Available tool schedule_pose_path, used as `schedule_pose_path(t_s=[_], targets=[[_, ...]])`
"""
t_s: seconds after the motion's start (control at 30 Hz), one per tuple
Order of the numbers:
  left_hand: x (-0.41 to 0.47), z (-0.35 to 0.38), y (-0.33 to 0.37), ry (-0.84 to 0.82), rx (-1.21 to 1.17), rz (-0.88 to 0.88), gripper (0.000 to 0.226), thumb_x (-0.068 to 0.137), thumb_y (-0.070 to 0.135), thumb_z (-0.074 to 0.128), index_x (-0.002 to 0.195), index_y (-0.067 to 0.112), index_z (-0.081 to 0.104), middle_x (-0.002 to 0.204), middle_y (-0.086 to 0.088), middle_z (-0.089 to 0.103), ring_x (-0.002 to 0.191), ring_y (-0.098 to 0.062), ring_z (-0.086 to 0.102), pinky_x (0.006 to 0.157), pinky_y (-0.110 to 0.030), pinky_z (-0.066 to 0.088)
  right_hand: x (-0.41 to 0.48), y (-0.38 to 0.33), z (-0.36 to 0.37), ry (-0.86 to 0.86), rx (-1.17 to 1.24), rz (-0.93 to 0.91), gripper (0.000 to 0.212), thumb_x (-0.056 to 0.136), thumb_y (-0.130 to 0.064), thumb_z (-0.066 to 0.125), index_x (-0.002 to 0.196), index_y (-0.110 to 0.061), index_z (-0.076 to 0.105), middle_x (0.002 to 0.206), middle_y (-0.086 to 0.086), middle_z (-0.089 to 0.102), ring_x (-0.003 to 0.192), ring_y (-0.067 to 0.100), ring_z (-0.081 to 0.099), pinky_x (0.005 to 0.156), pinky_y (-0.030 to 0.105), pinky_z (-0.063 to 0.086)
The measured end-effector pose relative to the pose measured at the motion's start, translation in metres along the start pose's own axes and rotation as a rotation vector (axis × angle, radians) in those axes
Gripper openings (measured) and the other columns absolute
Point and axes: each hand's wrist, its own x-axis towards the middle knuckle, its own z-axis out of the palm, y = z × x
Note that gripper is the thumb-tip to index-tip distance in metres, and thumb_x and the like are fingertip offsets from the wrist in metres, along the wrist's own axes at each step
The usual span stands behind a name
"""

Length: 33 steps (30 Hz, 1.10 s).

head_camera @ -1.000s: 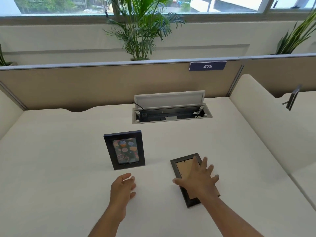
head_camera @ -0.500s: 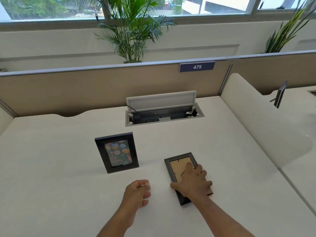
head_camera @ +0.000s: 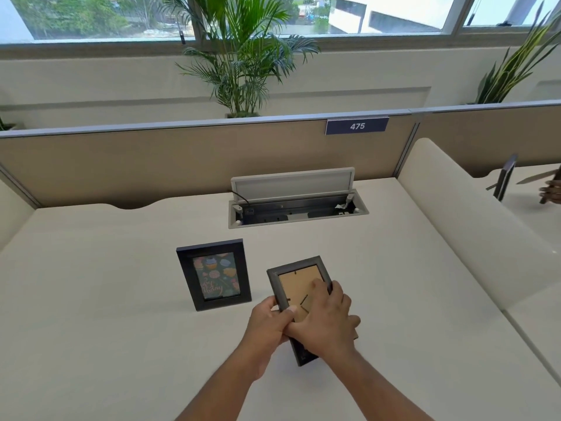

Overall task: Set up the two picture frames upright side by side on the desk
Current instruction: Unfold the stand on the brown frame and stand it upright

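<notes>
Two bare arms & hands of one person, seen from above against a cream desk (head_camera: 91,299). Left forearm (head_camera: 230,378) and right forearm (head_camera: 373,381) both show over the desk's near edge, uncovered along the whole visible length, slim, narrowing twd the wrists. Left hand (head_camera: 267,326) sits over the desk's near-centre area; its thumbnail is short, rounded, pale. Right hand (head_camera: 328,320) is just beside it, twd the desk's right side; back of hand faces up w/ a row of knuckle ridges visible. Fingers (head_camera: 320,287) are slender. Upper arms are out of view.
</notes>
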Motion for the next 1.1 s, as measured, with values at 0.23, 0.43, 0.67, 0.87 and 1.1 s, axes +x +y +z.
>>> schedule_pose_path(t_s=[0.23, 0.43, 0.67, 0.87, 1.1], targets=[[0.001, -0.016, -0.008, 0.16, 0.026, 0.021, 0.027, 0.102, 0.003, 0.062, 0.124, 0.017, 0.069, 0.098, -0.015, 0.082, 0.089, -0.03, 0.081, 0.081, -0.047, 0.068, 0.003, 0.019, -0.009, -0.176, 0.237, -0.143, 0.095, 0.058, -0.074, 0.073, 0.139, -0.039, 0.038, 0.151, -0.009, 0.032, 0.138, 0.019, 0.04, 0.106, 0.042, 0.048], [0.003, -0.021, -0.013, 0.18, 0.005, 0.004, 0.027, 0.103, 0.005, 0.062, 0.127, 0.019, 0.065, 0.108, -0.015, 0.081, 0.099, -0.03, 0.08, 0.088, -0.048, 0.067, 0.008, 0.041, -0.018, -0.21, 0.151, -0.186, 0.062, 0.07, -0.051, 0.087, 0.118, -0.03, 0.053, 0.12, -0.01, 0.045, 0.104, 0.009, 0.053, 0.077, 0.016, 0.048], [0.002, -0.018, -0.015, 0.174, 0.028, 0.017, 0.026, 0.103, 0.006, 0.063, 0.124, 0.021, 0.065, 0.109, -0.019, 0.079, 0.103, -0.034, 0.078, 0.09, -0.051, 0.066, 0.006, 0.039, -0.022, -0.186, 0.059, -0.169, 0.055, 0.07, -0.052, 0.083, 0.109, -0.032, 0.051, 0.116, -0.009, 0.044, 0.099, 0.01, 0.055, 0.08, 0.023, 0.054], [0.002, -0.021, -0.016, 0.188, 0.107, 0.051, 0.028, 0.103, 0.011, 0.064, 0.129, 0.022, 0.065, 0.106, -0.016, 0.08, 0.104, -0.036, 0.076, 0.091, -0.052, 0.065, 0.004, 0.027, -0.047, -0.183, -0.043, -0.173, 0.051, 0.065, -0.059, 0.068, 0.106, -0.035, 0.049, 0.11, -0.012, 0.054, 0.097, 0.012, 0.059, 0.089, 0.036, 0.052], [-0.001, -0.017, -0.012, 0.187, 0.139, 0.071, 0.029, 0.104, 0.016, 0.063, 0.132, 0.025, 0.062, 0.109, -0.01, 0.08, 0.103, -0.027, 0.077, 0.093, -0.051, 0.065, 0.001, 0.023, -0.058, -0.253, 0.067, -0.101, 0.051, 0.066, -0.051, 0.076, 0.107, -0.034, 0.049, 0.099, -0.01, 0.061, 0.084, 0.012, 0.066, 0.07, 0.034, 0.063]])
